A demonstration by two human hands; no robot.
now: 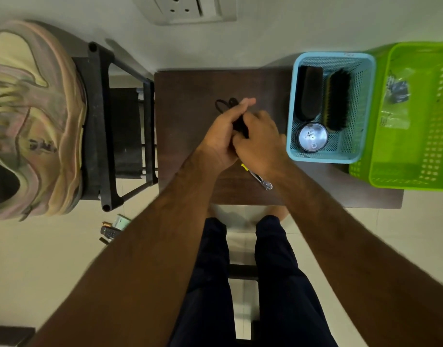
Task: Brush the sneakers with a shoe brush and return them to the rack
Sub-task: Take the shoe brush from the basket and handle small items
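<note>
We log left hand [221, 136] and right hand [261, 140] together over the dark brown wooden counter [185, 96], fingers curled round a small black corded thing [239, 125]; we judge brushing not begun. Beige-pink sneaker [32, 116] sits on black metal rack [100, 126], black-bristled shoe brush [338, 100] in pale blue plastic basket [365, 71]; next needs a freed hand on the brush.

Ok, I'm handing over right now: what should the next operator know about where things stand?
Left hand and right hand: both grip a small black object with a looped cord above the dark brown wooden table; I cannot tell what it is.
Black bristle shoe brush and a second dark brush lie untouched in the light blue plastic basket, beside a round silver-lidded tin.
Cream-and-pink sneaker sits on the black metal rack.
Done: no brushing visible. Left: pick a brush, brush the sneakers, return them to the rack.
</note>
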